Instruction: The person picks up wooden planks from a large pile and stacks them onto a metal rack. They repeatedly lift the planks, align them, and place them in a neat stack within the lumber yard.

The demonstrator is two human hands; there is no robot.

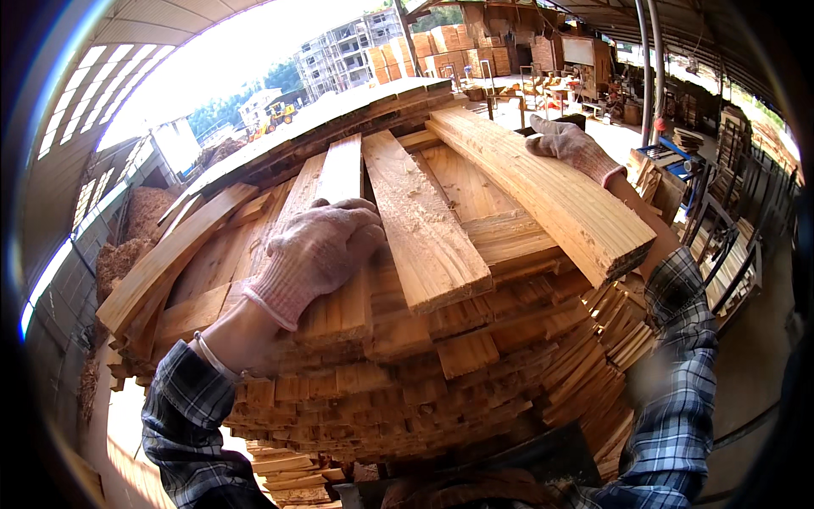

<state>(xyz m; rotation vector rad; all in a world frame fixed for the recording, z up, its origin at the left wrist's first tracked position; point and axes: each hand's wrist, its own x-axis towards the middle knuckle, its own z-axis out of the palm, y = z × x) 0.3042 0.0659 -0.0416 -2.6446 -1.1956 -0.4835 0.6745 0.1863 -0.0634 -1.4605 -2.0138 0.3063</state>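
Observation:
A tall stack of sawn wooden boards (407, 386) fills the middle, with loose boards lying across its top. My left hand (326, 242), in a pale knitted glove, is curled over a narrow board (342, 170) left of centre. Just right of it lies a wider loose board (424, 225) with sawdust on its face. My right hand (572, 144), also gloved, reaches to the far right and grips the outer edge of a thick plank (543, 191). That plank slants from the far middle toward the near right; part of my right-hand grip is hidden behind its edge.
More boards (182, 254) lie askew on the stack's left side. A sawdust heap (144, 216) rests by the left wall. Metal posts (657, 68) and a dark metal frame (721, 229) stand at right. Stacked timber (441, 51) and a yellow loader (280, 113) appear farther off.

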